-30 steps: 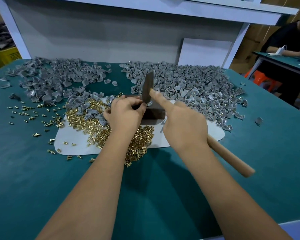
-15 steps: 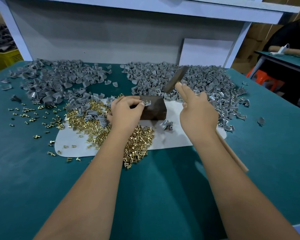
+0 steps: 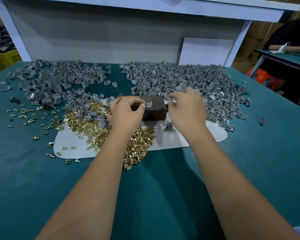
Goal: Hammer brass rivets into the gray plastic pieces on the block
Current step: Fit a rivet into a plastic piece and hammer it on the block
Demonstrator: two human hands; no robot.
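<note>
Lowered since half a second ago, the right hand [image 3: 186, 110] now sits blurred just right of the dark block [image 3: 154, 110].

On that block lies a gray plastic piece [image 3: 148, 104] with a brass rivet [image 3: 148, 102] in it, pinched by the left hand [image 3: 126, 111] fingers [image 3: 142, 105]. Whether the right fingers are curled or spread cannot be told; a dark bit of hammer [image 3: 167, 105] shows at them. Loose rivets [image 3: 139, 144] are heaped on the white mat [image 3: 171, 141] in front of the block, gray pieces [image 3: 189, 78] behind it on the table [image 3: 163, 187].
</note>
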